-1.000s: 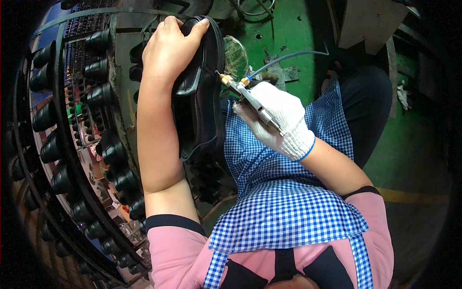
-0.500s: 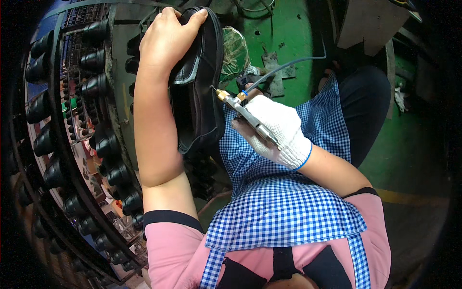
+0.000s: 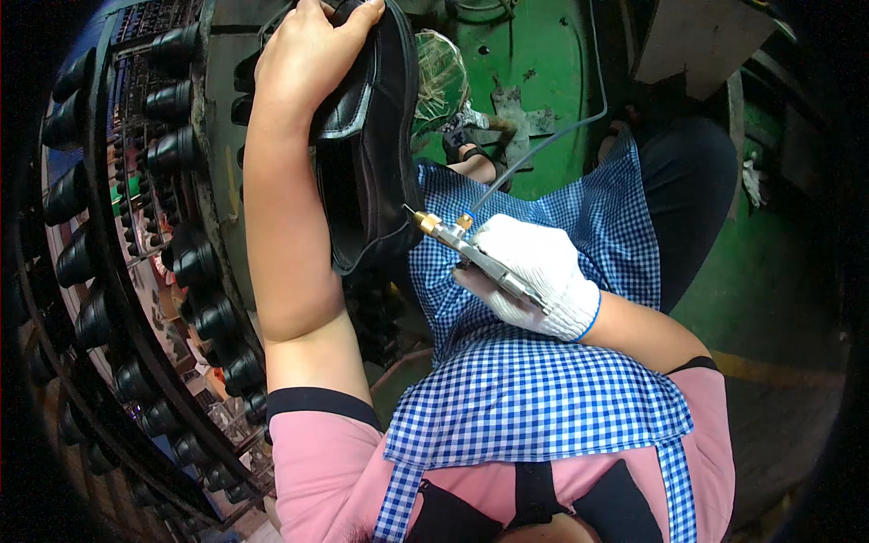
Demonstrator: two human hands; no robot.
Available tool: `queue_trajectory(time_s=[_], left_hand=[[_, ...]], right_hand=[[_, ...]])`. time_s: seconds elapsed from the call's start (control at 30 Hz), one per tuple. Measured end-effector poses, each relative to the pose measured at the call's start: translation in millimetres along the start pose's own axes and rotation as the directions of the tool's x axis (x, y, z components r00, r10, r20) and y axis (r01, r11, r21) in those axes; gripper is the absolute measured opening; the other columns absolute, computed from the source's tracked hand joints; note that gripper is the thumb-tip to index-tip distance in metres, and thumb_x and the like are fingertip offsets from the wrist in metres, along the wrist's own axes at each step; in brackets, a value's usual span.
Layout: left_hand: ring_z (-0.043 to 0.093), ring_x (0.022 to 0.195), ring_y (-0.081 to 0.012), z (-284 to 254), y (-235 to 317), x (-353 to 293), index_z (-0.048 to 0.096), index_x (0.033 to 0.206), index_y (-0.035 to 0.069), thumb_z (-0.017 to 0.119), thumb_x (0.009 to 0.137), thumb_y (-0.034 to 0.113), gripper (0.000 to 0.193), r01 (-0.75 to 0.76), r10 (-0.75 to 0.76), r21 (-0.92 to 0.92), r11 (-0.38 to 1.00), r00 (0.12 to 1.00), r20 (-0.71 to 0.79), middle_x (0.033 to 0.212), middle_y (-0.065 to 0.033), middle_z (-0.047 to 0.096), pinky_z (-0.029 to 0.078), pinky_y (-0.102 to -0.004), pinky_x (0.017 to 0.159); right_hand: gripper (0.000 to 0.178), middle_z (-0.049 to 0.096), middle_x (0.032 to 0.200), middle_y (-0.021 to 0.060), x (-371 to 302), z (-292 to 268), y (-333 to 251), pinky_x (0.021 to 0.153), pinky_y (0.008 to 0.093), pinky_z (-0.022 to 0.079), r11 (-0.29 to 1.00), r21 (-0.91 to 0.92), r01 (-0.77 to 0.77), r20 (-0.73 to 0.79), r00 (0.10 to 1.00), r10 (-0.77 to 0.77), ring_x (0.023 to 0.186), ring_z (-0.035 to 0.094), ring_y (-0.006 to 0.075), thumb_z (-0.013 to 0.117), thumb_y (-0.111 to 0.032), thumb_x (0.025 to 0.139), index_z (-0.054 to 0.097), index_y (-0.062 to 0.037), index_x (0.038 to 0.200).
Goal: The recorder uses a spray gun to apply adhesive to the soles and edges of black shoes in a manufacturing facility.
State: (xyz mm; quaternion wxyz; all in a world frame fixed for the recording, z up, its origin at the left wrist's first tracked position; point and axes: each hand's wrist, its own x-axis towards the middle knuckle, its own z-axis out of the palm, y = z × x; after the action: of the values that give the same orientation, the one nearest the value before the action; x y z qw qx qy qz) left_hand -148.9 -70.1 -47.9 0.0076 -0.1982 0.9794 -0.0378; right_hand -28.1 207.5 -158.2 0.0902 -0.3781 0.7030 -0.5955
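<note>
My bare left hand [image 3: 312, 45] grips a black shoe [image 3: 391, 118] by its toe end at the top of the view. The shoe's heel end points toward me, with its opening beside my left forearm. In a white knitted glove with a blue cuff, my right hand [image 3: 534, 271] is closed around a small metal spray gun [image 3: 480, 258]. The gun's brass nozzle with a thin needle tip points at the side of the shoe near the heel. Whether the tip touches the shoe I cannot tell. A thin grey-blue hose [image 3: 543, 145] runs from the gun's brass fitting.
Racks [image 3: 118, 244] holding many black shoes [image 3: 195, 253] stand along my left. A clear plastic bag [image 3: 439, 77] and a grey cross-shaped stand base [image 3: 511, 122] are on the green floor [image 3: 552, 54] ahead. A pale board [image 3: 697, 50] stands at the far right.
My right hand and the spray gun have moved down toward me, along the shoe's side to nearer the heel. The shoe and left hand have shifted slightly up and left. The hose has swung.
</note>
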Motion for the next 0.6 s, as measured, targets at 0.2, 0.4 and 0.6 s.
queue_trajectory(time_s=[0.2, 0.4, 0.6], left_hand=[[0.067, 0.109, -0.0355, 2.4, -2.6, 0.7, 0.066, 0.115, -0.005, 0.062, 0.085, 0.070, 0.081, 0.001, -0.001, -0.012, 1.000, 1.000, 0.005, 0.115, -0.0261, 0.069, 0.049, -0.0402, 0.098], [0.068, 0.098, -0.0307, -12.9, -10.3, -17.9, 0.065, 0.111, -0.004, 0.070, 0.085, 0.059, 0.068, 0.143, -0.145, -0.256, 0.956, 0.989, 0.013, 0.108, -0.0220, 0.070, 0.051, -0.0385, 0.088], [0.063, 0.088, -0.0157, -33.2, -16.5, -119.6, 0.065, 0.108, 0.001, 0.078, 0.089, 0.021, 0.030, -0.115, -0.100, -0.685, 0.719, 0.959, -0.266, 0.098, -0.0078, 0.065, 0.051, -0.0290, 0.083]], right_hand=[[0.019, 0.064, 0.078, 0.0058, -10.7, -2.6, 1.0, 0.055, 0.0321, 0.054, 0.999, -0.042, 0.020, 0.076, 0.997, -0.017, 0.062, 0.066, 0.0222, 0.080, -0.021, 0.081, 0.069, -0.0096, 0.093], [0.027, 0.063, 0.088, 0.0101, 9.9, -12.7, 12.0, 0.062, 0.0338, 0.056, 1.000, -0.003, 0.019, -0.215, 0.976, -0.019, 0.071, 0.067, 0.0271, 0.079, -0.020, 0.083, 0.067, -0.0065, 0.104], [0.038, 0.069, 0.107, 0.0164, 17.4, 3.8, 50.6, 0.079, 0.0354, 0.058, 0.961, 0.208, -0.181, -0.284, 0.929, 0.237, 0.090, 0.071, 0.0325, 0.075, -0.016, 0.089, 0.063, -0.0007, 0.123]])
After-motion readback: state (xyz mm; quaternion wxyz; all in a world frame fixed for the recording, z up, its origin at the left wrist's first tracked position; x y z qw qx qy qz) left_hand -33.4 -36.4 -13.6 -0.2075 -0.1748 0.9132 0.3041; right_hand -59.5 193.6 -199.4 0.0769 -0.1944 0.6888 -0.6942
